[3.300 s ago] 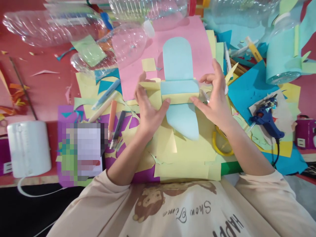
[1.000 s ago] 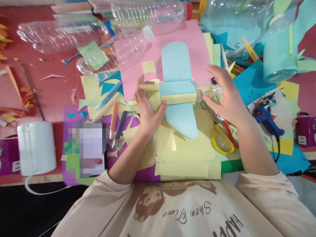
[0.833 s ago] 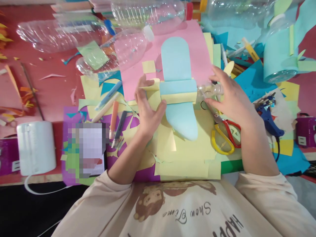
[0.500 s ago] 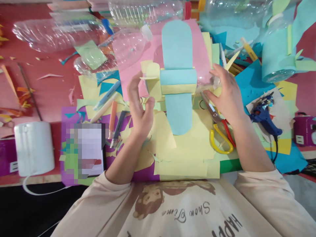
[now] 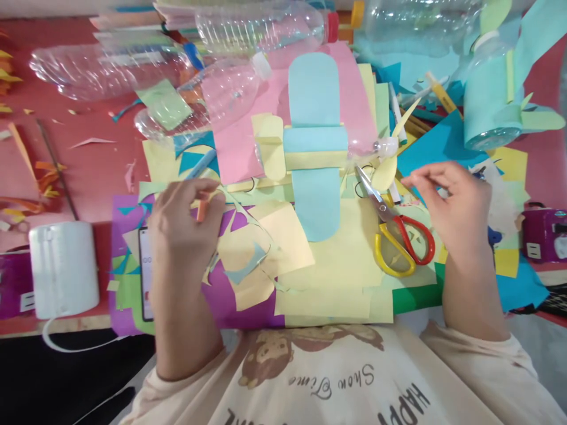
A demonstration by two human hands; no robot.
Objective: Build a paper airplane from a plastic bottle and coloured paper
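A clear plastic bottle lies on its side in the middle, wrapped in a blue paper band. Long rounded blue paper wings stick out from it, one towards me and one away. Folded yellow paper pieces sit at its left end, and yellow paper blades at its capped right end. My left hand hovers over the markers at left, fingers loosely curled, thumb apart, with nothing seen in it. My right hand is right of the scissors, thumb and forefinger tips together, nothing visible between them. Neither hand touches the bottle.
Several clear bottles lie along the back. A blue-wrapped bottle stands at right. A white box and a partly covered phone are at left. Paper scraps cover the table. The glue gun is mostly hidden behind my right hand.
Both hands have moved away from the bottle, the left leftward over the markers and phone, the right rightward over the glue gun. My right thumb and forefinger have come together. The scissors' handles show fully.
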